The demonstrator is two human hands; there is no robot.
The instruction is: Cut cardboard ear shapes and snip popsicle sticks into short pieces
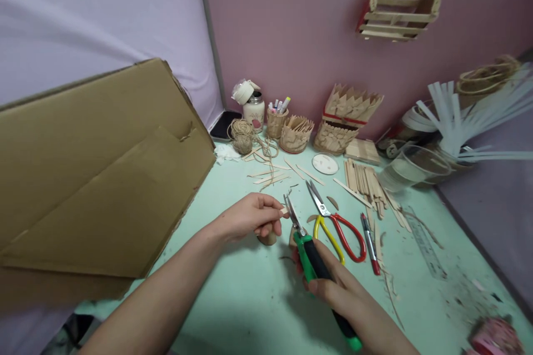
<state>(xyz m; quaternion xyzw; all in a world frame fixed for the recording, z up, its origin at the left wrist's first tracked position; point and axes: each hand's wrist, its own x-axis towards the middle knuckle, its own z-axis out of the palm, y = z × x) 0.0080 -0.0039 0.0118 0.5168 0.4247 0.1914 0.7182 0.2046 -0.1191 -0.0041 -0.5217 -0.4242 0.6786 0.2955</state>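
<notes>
My left hand (259, 215) pinches a short piece of wooden craft stick (285, 211) between thumb and forefinger. Wrapped around the green and black handles of a pair of snips (308, 255) is my right hand (328, 277). The snips' metal blades point away from me, close beside the stick piece; whether they touch it I cannot tell. Below my left fingers a small brown round piece (267, 239) shows in part. Just right of the blades lie scissors (328, 213) with one red and one yellow handle, slightly spread.
A large cardboard sheet (104, 177) leans at left. Behind my hands are twine balls (242, 136), loose sticks (268, 177), a stick basket (296, 136) and a white-filled dish (325, 164). A stick pile (364, 183), marker (370, 244), clear ruler (425, 241) and plastic cup (416, 169) lie right.
</notes>
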